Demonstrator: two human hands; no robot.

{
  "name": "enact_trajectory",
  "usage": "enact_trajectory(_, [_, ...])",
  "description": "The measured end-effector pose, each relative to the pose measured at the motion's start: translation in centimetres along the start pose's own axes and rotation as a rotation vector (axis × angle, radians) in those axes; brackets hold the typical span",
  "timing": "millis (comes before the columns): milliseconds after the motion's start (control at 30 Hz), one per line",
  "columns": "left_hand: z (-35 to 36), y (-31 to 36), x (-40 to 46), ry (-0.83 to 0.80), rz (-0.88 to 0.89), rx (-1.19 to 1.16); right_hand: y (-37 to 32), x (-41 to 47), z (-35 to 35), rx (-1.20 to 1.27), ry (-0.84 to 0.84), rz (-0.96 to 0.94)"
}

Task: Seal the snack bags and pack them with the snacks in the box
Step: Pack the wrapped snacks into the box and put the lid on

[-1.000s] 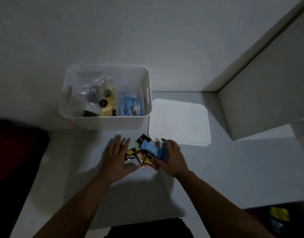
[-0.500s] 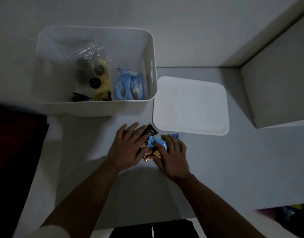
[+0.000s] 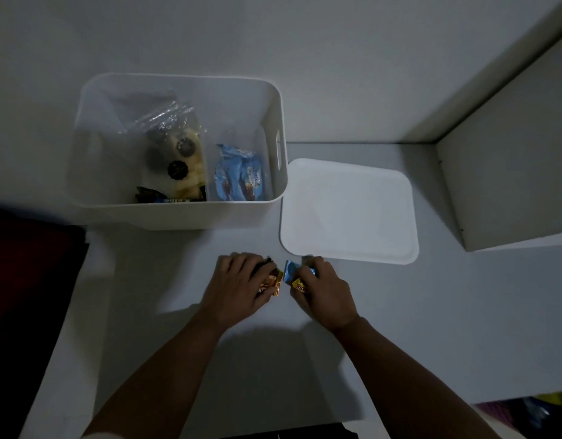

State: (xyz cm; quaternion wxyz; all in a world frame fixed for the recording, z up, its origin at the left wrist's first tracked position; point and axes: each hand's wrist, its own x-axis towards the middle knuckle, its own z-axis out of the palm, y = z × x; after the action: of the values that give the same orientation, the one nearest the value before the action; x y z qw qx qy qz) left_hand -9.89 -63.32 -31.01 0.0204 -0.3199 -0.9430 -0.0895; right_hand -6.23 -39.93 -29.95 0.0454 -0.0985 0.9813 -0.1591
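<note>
White box (image 3: pixel 279 185) already held sealed bags and blue packets. We judged the gathering step underway: left hand (image 3: pixel 238 288) gripped orange-wrapped snacks (image 3: pixel 271 282), right hand (image 3: pixel 324 293) blue and yellow ones (image 3: pixel 294 275); next, lifting both into the box.

The scene is viewed through a single wide-angle camera worn on the head, aimed forward and steeply down onto a white surface (image 3: pixel 432 312). Both forearms are seen entering from the bottom edge, with the left hand (image 3: pixel 238 288) and right hand (image 3: pixel 324 293) held close below the lens near the centre. An open white box (image 3: pixel 178 213) is framed just beyond them, looked into from above. Straight edges are bent by the lens toward the borders. No second view is provided.
</note>
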Motion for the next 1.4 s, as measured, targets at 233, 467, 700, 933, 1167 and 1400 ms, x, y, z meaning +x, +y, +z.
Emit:
enact_trajectory(233, [0.3,-0.3,1.9,-0.029,0.018,-0.093,-0.1,-0.5,0.2,0.092,0.042,0.010])
enact_trajectory(467, [-1.5,0.4,1.8,-0.007,-0.093,-0.222,-1.1,-0.5,-0.9,0.279,0.016,0.194])
enact_trajectory(700, [-7.5,4.4,1.1,0.205,-0.535,-0.849,-2.8,-0.2,-6.3,0.545,0.108,0.374])
enact_trajectory(933, [-21.7,0.5,7.6,0.665,-0.542,-0.991,-8.1,8.1,-18.3,0.653,0.307,0.204])
enact_trajectory(1167, [-26.7,-10.0,11.5,0.656,-0.854,-0.608,-17.5,19.5,-21.7,0.635,0.218,-0.016])
enact_trajectory(1400, [-23.7,-14.9,8.9,0.053,-1.085,-0.521,-20.0,21.4,-20.0,0.457,-0.369,-0.042])
